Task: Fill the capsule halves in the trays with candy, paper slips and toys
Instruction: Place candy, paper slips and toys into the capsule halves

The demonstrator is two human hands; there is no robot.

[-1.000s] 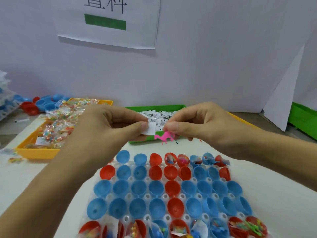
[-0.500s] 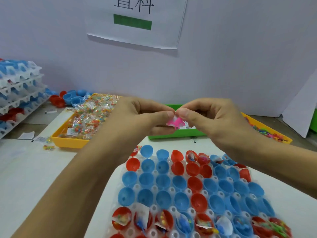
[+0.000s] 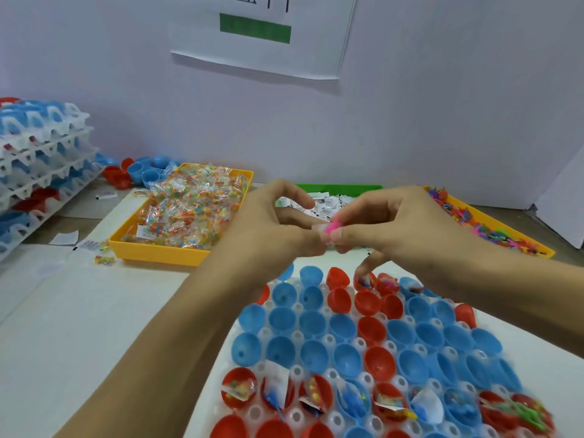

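Pinching a pink toy point(image 3: 334, 225) between both hands' fingers point(image 3: 319, 230) above the capsule tray point(image 3: 360, 344), you were mid-fill — next, lower it into an empty half.

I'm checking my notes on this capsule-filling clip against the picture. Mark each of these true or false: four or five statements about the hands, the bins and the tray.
1. Both hands pinch a pink toy above the capsule tray. True.
2. The candy packets lie in a green bin. False: their bin is yellow; the green bin holds paper slips.
3. Every capsule half in the tray is empty. False: the near row already holds candy, slips and toys.
4. Stacked white trays stand at the far left. True.
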